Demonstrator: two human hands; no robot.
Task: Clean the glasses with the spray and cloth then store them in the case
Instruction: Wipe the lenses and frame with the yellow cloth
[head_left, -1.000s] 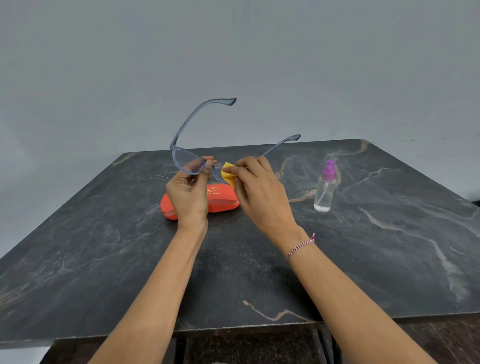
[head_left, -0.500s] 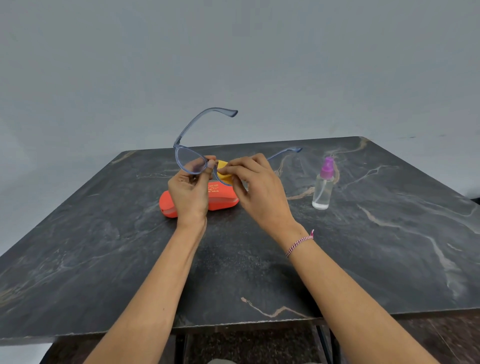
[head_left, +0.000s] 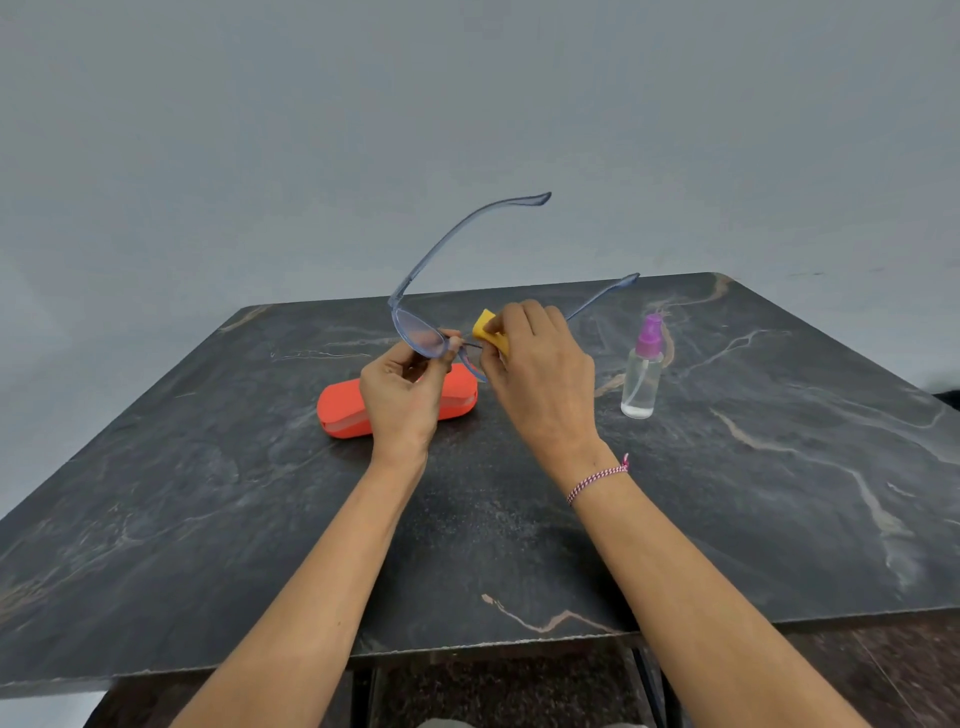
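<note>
the tabletop (head_left: 769, 499) is showing a dark, marble-like slab with pale and tan veins running across it, its near edge lying just below the forearms. behind it a plain grey wall (head_left: 467, 130) is filling the upper half of the view, and a dark speckled floor (head_left: 519, 686) is showing under the near edge.

the left hand (head_left: 402, 395) is pinching the blue translucent glasses (head_left: 418, 332) at the inner rim of 1 lens, holding them raised above the tabletop with both temple arms unfolded and pointing away toward the wall. the right hand (head_left: 540, 379) is gripping a folded yellow cloth (head_left: 488, 332) in its curled fingers and pressing it against the other lens, which is mostly hidden behind the hand. a braided pink and white bracelet (head_left: 597, 478) is sitting on the right wrist.

the orange case (head_left: 345, 410) is lying closed on the tabletop directly behind the left hand, partly covered by it. the clear spray bottle (head_left: 642, 374) with its purple nozzle is standing upright to the right of the right hand, apart from the case, with a little liquid at the bottom.
</note>
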